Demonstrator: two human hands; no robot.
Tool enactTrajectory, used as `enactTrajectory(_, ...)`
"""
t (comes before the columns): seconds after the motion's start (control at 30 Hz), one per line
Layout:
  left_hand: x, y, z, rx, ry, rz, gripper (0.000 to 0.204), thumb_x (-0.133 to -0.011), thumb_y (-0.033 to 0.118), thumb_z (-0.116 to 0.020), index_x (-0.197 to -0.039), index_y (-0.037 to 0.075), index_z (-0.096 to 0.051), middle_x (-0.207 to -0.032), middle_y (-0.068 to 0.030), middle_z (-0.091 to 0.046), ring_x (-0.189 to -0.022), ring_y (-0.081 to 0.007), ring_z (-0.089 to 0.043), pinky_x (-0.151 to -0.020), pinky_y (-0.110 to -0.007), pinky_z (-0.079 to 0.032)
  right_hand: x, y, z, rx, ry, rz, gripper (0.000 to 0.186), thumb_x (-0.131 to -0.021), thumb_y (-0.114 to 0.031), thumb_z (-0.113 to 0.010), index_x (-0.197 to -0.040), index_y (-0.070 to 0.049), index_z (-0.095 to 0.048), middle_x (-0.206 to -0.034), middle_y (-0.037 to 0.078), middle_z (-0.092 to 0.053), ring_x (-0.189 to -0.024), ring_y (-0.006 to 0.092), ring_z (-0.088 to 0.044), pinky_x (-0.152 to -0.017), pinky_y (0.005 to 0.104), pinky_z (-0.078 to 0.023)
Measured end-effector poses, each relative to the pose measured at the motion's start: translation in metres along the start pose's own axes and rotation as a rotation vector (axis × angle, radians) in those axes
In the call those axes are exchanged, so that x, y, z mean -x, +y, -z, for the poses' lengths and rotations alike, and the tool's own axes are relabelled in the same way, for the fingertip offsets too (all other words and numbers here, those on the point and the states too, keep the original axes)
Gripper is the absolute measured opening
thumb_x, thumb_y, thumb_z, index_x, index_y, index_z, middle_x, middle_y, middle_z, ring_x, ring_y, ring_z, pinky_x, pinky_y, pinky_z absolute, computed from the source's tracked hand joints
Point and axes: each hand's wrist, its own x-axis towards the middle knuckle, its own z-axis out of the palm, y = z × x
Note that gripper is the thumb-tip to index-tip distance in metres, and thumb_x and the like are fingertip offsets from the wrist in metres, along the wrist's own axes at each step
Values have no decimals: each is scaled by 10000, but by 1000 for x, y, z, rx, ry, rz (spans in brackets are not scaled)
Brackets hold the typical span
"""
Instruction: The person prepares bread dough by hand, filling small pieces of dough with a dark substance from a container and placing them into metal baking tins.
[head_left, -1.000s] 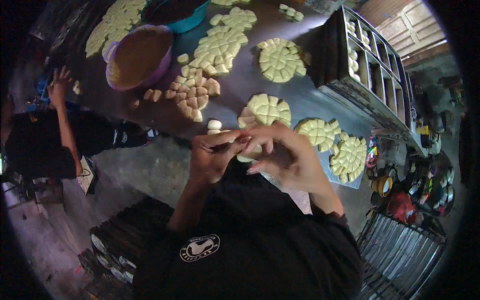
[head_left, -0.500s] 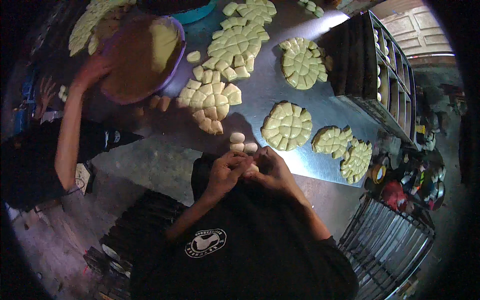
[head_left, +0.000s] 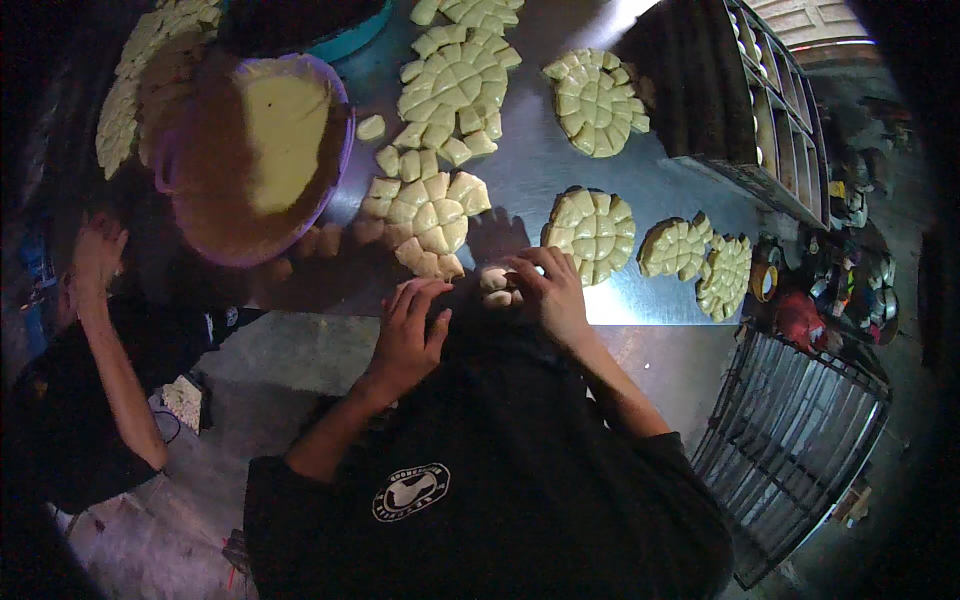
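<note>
Near the table's front edge sits a small group of smooth, pale dough balls point(head_left: 497, 290). My right hand point(head_left: 555, 300) is over them, its bent fingers closed round a dough ball that they mostly hide. To the left, my left hand point(head_left: 405, 335) has its fingers apart and nothing in it. Its fingertips are by the lower edge of a cluster of cut dough pieces point(head_left: 430, 215); whether they touch it I cannot tell. Just beyond my right hand lies a round slab of dough scored into pieces point(head_left: 592, 235).
More cut dough slabs point(head_left: 455, 85) cover the metal table point(head_left: 530, 130). A purple basin point(head_left: 340, 150) with pale dough stands at the left, a teal tub point(head_left: 350, 35) behind it. A co-worker's arm point(head_left: 120, 370) is at far left. A dark rack point(head_left: 770, 110) stands at the right.
My hands were together over a piece of dough and are now apart. The left has opened and moved left; the right has reached forward to the dough balls. The co-worker's hand has left the basin.
</note>
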Motion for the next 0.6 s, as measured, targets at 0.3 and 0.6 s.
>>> enactTrajectory(0.3, -2, -26, -30, -161, 201, -41, 709, -829, -83, -513, -1480, 60, -269, -1450, -136, -476, -1372, -336, -438, -1178, -554, -208, -91, 16, -43, -26, -225, 1010, 418, -784, -204, -624, -1199, -170, -653, -1275, 10, -606, -1225, 209, -513, -1040, 388, -413)
enactTrajectory(0.6, -7, -23, -63, -304, 376, 45, 646, -879, -21, -497, -1488, 72, -301, -1461, -153, -478, -1385, -315, -434, -1183, -614, -137, -71, 34, -35, -610, -391, 651, 225, -914, -152, -598, -1104, -67, -685, -1038, 161, -699, -1011, 335, -661, -856, 417, -515)
